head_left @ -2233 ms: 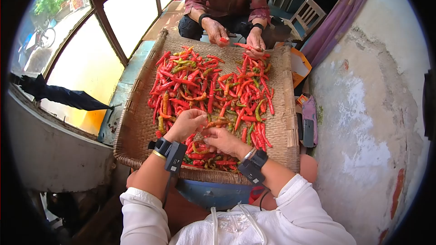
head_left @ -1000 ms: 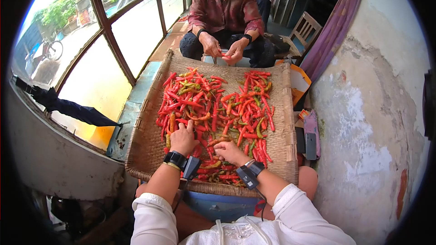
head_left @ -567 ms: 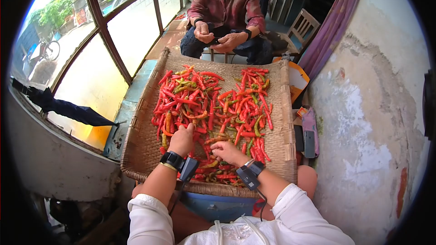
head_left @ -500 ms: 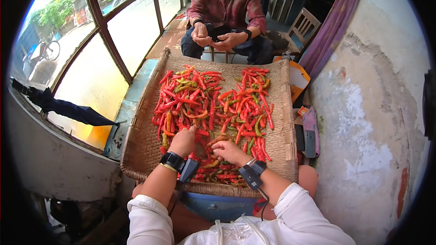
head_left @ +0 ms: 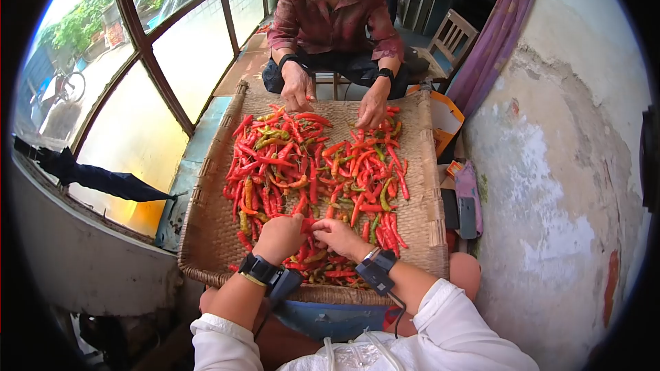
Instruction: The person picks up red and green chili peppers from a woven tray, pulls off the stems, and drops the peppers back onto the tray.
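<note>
A red chili pepper (head_left: 309, 225) is between my two hands, above the near part of the pile. My left hand (head_left: 280, 239) is closed around one end of it. Thumb and fingers of my right hand (head_left: 342, 239) pinch it from the other side, so much of the pepper is covered. Beneath and beyond lie many loose chili peppers (head_left: 285, 154), mostly red with some green and orange ones. They are spread over a wide woven bamboo tray (head_left: 203, 220).
Across the tray sits a person (head_left: 337, 24), both hands (head_left: 372, 104) at the pile's far edge. Windows and a folded umbrella (head_left: 117, 182) are on the left. A phone (head_left: 468, 216), an orange box (head_left: 447, 120) and a worn wall (head_left: 543, 185) stand on the right.
My hands have come together with a red chili pepper between them. The other person's hands have moved from in front of the lap down to the far peppers.
</note>
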### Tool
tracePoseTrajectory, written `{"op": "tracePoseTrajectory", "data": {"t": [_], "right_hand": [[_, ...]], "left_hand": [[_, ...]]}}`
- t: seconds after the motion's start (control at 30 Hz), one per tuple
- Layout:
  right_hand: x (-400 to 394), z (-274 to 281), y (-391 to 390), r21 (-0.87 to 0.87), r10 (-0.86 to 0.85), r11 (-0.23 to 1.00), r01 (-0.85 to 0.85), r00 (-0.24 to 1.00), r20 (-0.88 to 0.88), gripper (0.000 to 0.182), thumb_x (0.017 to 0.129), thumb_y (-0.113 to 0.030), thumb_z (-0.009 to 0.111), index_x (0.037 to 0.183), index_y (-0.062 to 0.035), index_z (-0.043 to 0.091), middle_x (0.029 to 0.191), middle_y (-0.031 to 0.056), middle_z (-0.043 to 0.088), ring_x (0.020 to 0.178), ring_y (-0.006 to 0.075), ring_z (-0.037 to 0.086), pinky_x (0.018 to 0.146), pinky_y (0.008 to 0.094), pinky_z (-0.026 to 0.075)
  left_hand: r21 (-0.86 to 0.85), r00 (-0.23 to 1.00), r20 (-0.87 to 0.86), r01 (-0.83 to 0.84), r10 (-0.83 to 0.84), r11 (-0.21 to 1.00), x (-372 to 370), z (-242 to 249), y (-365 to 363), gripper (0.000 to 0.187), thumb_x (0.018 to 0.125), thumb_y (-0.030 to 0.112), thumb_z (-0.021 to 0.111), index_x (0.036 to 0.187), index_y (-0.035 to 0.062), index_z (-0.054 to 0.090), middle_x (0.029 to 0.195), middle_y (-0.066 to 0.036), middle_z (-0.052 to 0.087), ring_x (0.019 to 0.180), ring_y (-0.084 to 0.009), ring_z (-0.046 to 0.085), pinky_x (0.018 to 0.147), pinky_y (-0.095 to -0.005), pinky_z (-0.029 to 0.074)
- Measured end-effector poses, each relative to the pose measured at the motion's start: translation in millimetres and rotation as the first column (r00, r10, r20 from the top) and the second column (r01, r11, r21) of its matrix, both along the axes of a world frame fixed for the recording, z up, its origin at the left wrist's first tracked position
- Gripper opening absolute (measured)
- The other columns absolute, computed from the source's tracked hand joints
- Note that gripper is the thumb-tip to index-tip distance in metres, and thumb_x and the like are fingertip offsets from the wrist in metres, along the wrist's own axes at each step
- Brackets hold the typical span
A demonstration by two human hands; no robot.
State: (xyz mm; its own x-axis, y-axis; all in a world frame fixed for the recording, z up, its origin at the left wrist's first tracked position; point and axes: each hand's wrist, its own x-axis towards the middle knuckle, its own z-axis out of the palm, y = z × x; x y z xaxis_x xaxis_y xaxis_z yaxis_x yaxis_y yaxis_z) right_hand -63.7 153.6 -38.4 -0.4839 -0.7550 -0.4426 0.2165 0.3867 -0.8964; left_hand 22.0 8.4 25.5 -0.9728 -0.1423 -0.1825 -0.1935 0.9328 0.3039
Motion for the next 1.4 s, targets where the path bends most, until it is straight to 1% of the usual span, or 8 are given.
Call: {"op": "tracePoseTrajectory", "data": {"t": [0.17, 0.33, 0.4, 0.8, 1.0, 1.13, 1.23, 1.4], "right_hand": [[-0.1, -11.0, -3.3, -0.07, -0.041, 0.997, 0.026, 0.974, -0.224, 0.035, 0.087, -0.015, 0.053, 0.121, -0.0064, 0.046, 0.088, 0.0011, 0.059, 0.072, 0.0072, 0.057, 0.055, 0.0205, 0.043], [5.3, -6.6, -2.6, -0.219, 0.065, 0.973, -0.079, 0.995, -0.07, 0.04, 0.086, -0.004, 0.05, 0.125, -0.0075, 0.042, 0.082, -0.0007, 0.056, 0.07, 0.0055, 0.052, 0.061, 0.0213, 0.043], [8.2, -12.2, -0.8, -0.227, 0.064, 0.965, -0.131, 0.958, -0.281, 0.039, 0.085, -0.003, 0.05, 0.123, -0.0074, 0.044, 0.079, -0.0007, 0.055, 0.07, 0.0065, 0.052, 0.063, 0.0229, 0.044], [-9.5, 25.7, 6.1, 0.114, 0.255, 0.967, -0.229, 0.832, -0.493, 0.019, 0.076, -0.021, 0.069, 0.087, -0.0071, 0.065, 0.066, -0.0021, 0.058, 0.06, 0.0046, 0.049, 0.055, 0.0236, 0.04], [-17.5, 38.3, 14.0, 0.222, 0.437, 0.899, -0.378, 0.809, -0.393, 0.021, 0.077, -0.022, 0.066, 0.083, -0.0027, 0.06, 0.065, -0.0019, 0.055, 0.061, 0.0063, 0.049, 0.057, 0.0237, 0.041], [-32.0, 54.8, 22.0, 0.227, 0.503, 0.851, -0.474, 0.86, -0.088, 0.021, 0.076, -0.023, 0.065, 0.081, -0.0036, 0.062, 0.066, -0.003, 0.055, 0.06, 0.0065, 0.05, 0.056, 0.0234, 0.041], [-44.9, 59.6, 30.6, 0.047, 0.452, 0.891, -0.451, 0.892, 0.003, 0.015, 0.079, -0.019, 0.063, 0.074, -0.0054, 0.059, 0.063, -0.004, 0.053, 0.057, 0.0046, 0.047, 0.054, 0.0205, 0.038], [-41.5, 50.6, 27.7, -0.208, 0.253, 0.951, -0.228, 0.962, 0.102, 0.012, 0.081, -0.015, 0.06, 0.087, -0.0048, 0.059, 0.071, -0.0017, 0.057, 0.06, 0.005, 0.052, 0.054, 0.0194, 0.042]], "left_hand": [[-0.017, 0.999, -0.045, 0.009, -0.01, 1.0, 5.1, -6.4, 5.8, 0.023, 0.079, 0.025, 0.056, 0.092, 0.0063, 0.057, 0.069, -0.015, 0.061, 0.066, -0.0326, 0.061, 0.057, -0.0432, 0.048], [-0.025, 0.989, -0.129, 0.074, -0.077, 0.997, 5.9, -3.2, 11.7, 0.022, 0.08, 0.024, 0.055, 0.093, 0.0066, 0.057, 0.065, -0.015, 0.06, 0.062, -0.0328, 0.06, 0.053, -0.0428, 0.047], [-0.019, 0.981, -0.133, 0.143, -0.144, 0.99, 8.2, -4.8, 11.6, 0.021, 0.078, 0.023, 0.055, 0.092, 0.0063, 0.056, 0.065, -0.015, 0.06, 0.062, -0.0323, 0.06, 0.053, -0.0426, 0.047], [0.016, 0.99, -0.109, 0.097, -0.095, 0.995, 15.9, 17.3, -10.3, 0.023, 0.076, 0.025, 0.059, 0.096, 0.0118, 0.06, 0.068, -0.012, 0.06, 0.067, -0.0296, 0.061, 0.058, -0.0407, 0.048], [-0.054, 0.97, -0.207, 0.119, -0.128, 0.991, 15.5, 13.7, -22.7, 0.014, 0.079, 0.024, 0.055, 0.079, 0.0123, 0.062, 0.067, -0.01, 0.059, 0.064, -0.0302, 0.059, 0.056, -0.0404, 0.047], [-0.134, 0.979, -0.204, -0.01, -0.018, 0.991, 15.7, 21.1, -35.9, 0.013, 0.076, 0.015, 0.052, 0.067, 0.0096, 0.06, 0.063, -0.011, 0.059, 0.065, -0.03, 0.061, 0.056, -0.0406, 0.049], [-0.124, 0.968, -0.231, -0.13, 0.099, 0.984, 15.7, 18.7, -45.7, 0.017, 0.079, 0.02, 0.051, 0.07, 0.0077, 0.058, 0.066, -0.014, 0.058, 0.065, -0.033, 0.058, 0.058, -0.0436, 0.046], [0.317, 0.935, -0.356, 0.121, 0.0, 0.941, 8.7, 10.7, -25.7, 0.022, 0.072, 0.009, 0.061, 0.094, 0.0031, 0.061, 0.08, -0.016, 0.062, 0.076, -0.0328, 0.059, 0.069, -0.0399, 0.047]]}}
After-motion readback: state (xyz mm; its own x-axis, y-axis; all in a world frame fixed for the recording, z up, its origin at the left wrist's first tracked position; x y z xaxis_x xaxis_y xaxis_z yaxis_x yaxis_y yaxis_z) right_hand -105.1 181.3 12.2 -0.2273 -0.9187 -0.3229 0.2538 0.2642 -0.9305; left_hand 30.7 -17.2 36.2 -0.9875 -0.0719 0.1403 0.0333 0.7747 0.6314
